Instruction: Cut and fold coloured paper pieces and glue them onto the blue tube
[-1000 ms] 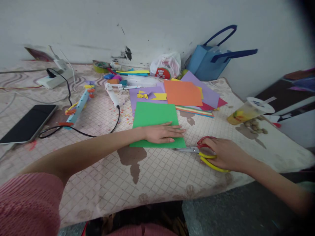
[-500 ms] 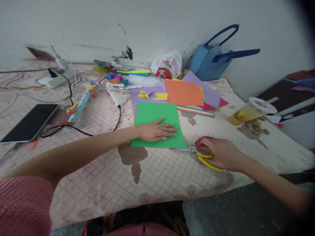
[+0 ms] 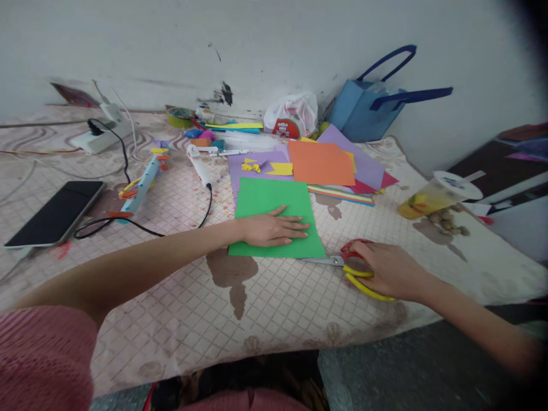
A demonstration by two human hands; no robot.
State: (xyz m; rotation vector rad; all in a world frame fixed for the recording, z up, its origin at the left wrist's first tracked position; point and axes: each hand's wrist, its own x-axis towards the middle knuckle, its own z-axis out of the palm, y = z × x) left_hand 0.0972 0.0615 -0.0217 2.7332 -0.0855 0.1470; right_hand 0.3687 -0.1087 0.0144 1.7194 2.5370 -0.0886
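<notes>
My left hand (image 3: 274, 227) lies flat with fingers spread on a sheet of green paper (image 3: 269, 197), pressing it against the table. To the right, my right hand (image 3: 387, 268) grips the handles of a pair of scissors (image 3: 336, 261), one red and one yellow. The metal blades reach left to the lower right edge of the green sheet; their tips are hard to make out there. Behind the green paper lie purple paper (image 3: 237, 164) with small yellow cut pieces (image 3: 280, 168) and an orange sheet (image 3: 321, 164).
A white glue gun (image 3: 200, 165) with a black cord and a light-blue decorated strip (image 3: 141, 188) lie left, beside a phone (image 3: 55, 214) and power strip (image 3: 103, 134). On the right are a drink cup (image 3: 436, 197) and blue bag (image 3: 363, 111). The patterned tablecloth (image 3: 291, 308) covers the table.
The whole view has shifted very slightly. Both hands, the green paper and the scissors stay in practically the same positions.
</notes>
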